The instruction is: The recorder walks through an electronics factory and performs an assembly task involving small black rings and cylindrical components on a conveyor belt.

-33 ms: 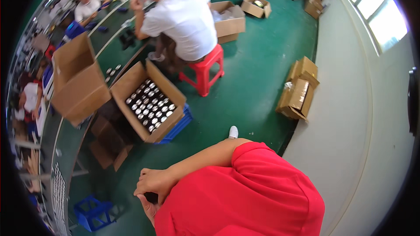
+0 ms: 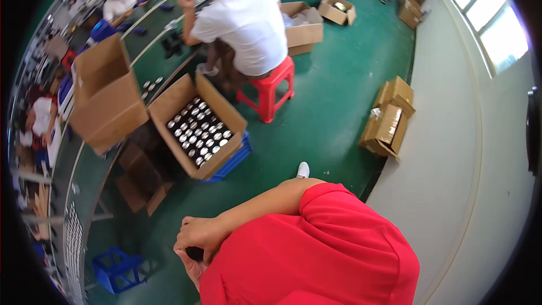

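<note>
My right forearm, bare below a red sleeve (image 2: 324, 206), crosses in front of my body toward the left. At its end my right hand (image 2: 199, 234) is closed, its fingers curled down against my left hand. Of my left hand (image 2: 192, 269) only a strip shows, beside the red shirt; its fingers are mostly hidden. A dark patch lies between the two hands, and I cannot tell whether it is a thing or a shadow. Ahead and to the left, out of reach of both hands, an open carton (image 2: 224, 161) holds rows of black cylindrical parts (image 2: 199, 130) with shiny round tops.
Blue crates (image 2: 234, 161) support that carton. Another open carton (image 2: 110, 110) stands on the curved workbench (image 2: 90, 183); one more (image 2: 141, 178) sits below. A co-worker (image 2: 248, 28) sits on a red stool (image 2: 271, 93). A blue stool (image 2: 116, 271) and wall-side cartons (image 2: 389, 116) flank me.
The view has shifted slightly, so the cartons, stool and co-worker appear a little farther right. My hands keep the same pose.
</note>
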Demonstrator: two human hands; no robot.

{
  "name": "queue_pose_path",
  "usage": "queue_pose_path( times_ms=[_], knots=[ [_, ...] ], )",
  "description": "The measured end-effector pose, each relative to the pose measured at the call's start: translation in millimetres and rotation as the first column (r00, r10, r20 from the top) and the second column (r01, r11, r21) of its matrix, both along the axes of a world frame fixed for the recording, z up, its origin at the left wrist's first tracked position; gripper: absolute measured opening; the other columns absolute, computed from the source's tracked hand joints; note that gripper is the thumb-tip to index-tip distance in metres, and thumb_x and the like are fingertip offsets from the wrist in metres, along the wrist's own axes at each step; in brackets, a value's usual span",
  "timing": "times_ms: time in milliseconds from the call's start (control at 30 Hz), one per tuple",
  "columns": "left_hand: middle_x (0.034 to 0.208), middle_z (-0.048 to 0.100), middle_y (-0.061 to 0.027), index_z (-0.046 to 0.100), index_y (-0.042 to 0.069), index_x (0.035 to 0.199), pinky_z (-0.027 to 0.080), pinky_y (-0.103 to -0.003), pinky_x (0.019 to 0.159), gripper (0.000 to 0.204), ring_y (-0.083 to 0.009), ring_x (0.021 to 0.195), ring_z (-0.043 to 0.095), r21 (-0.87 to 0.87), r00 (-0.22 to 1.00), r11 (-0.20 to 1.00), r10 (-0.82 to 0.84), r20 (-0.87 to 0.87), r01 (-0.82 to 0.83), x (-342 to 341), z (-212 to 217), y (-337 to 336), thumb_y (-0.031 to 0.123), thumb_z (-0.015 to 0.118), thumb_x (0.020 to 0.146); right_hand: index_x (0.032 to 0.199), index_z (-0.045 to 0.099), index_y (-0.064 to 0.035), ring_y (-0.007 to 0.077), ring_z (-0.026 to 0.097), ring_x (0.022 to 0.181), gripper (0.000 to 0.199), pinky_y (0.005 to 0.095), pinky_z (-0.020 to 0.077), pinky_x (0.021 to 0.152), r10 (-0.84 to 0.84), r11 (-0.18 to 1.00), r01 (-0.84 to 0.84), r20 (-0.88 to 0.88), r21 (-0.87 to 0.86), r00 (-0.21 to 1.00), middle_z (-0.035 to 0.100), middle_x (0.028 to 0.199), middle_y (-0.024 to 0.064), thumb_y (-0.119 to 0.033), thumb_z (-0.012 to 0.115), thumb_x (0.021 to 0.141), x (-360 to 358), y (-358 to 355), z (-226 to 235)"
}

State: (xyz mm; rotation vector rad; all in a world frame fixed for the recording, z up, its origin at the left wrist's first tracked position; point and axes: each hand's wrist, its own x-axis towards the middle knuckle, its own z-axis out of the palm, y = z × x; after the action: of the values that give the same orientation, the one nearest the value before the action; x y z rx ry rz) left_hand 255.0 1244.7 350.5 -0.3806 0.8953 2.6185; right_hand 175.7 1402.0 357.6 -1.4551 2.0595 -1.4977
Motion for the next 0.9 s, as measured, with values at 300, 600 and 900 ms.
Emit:
queue_pose_path(
  times_ms=[300, 600, 900],
  knots=[
    [0.13, 0.047, -0.011, 0.041, 0.003, 0.125, 0.033, -0.042, 0.102, 0.05, -0.0243, 0.12, 0.044, 0.313, 0.873, 0.815, 0.463, 0.155, -0.487, 77, -6, -116, 0.042, 0.043, 0.095, 0.1, 0.061, -0.008, 0.0269, 0.058, 0.09, 0.042, 0.0394, 0.0369, 0.089, 0.46, 0.887, -0.46, 0.015, -0.034, 0.888, 0.061, 0.093, 0.0089, -0.028, 0.073, 0.066, 17, -170, -12],
    [0.135, 0.043, -0.0078, 0.034, 0.011, 0.136, 0.04, -0.043, 0.1, 0.053, -0.0242, 0.124, 0.043, 0.213, 0.743, 0.713, 0.632, 0.22, -0.669, 105, -4, -184, 0.02, 0.057, 0.09, 0.121, 0.052, -0.004, 0.0251, 0.053, 0.098, 0.061, 0.039, 0.0317, 0.095, 0.688, 0.726, -0.688, -0.012, -0.024, 0.726, 0.061, 0.1, 0.0096, -0.024, 0.075, 0.068, 11, -295, -16],
    [0.12, 0.053, -0.0035, 0.047, 0.009, 0.123, 0.043, -0.035, 0.095, 0.036, -0.0173, 0.113, 0.051, 0.016, 0.612, 0.612, 0.79, 0.025, -0.791, 27, -18, -329, 0.02, 0.057, 0.09, 0.129, 0.045, -0.0019, 0.0271, 0.051, 0.103, 0.074, 0.0412, 0.0294, 0.097, 0.829, 0.551, -0.831, 0.06, 0.081, 0.555, 0.059, 0.109, 0.0124, -0.025, 0.077, 0.066, -56, -470, -26]
  ],
)
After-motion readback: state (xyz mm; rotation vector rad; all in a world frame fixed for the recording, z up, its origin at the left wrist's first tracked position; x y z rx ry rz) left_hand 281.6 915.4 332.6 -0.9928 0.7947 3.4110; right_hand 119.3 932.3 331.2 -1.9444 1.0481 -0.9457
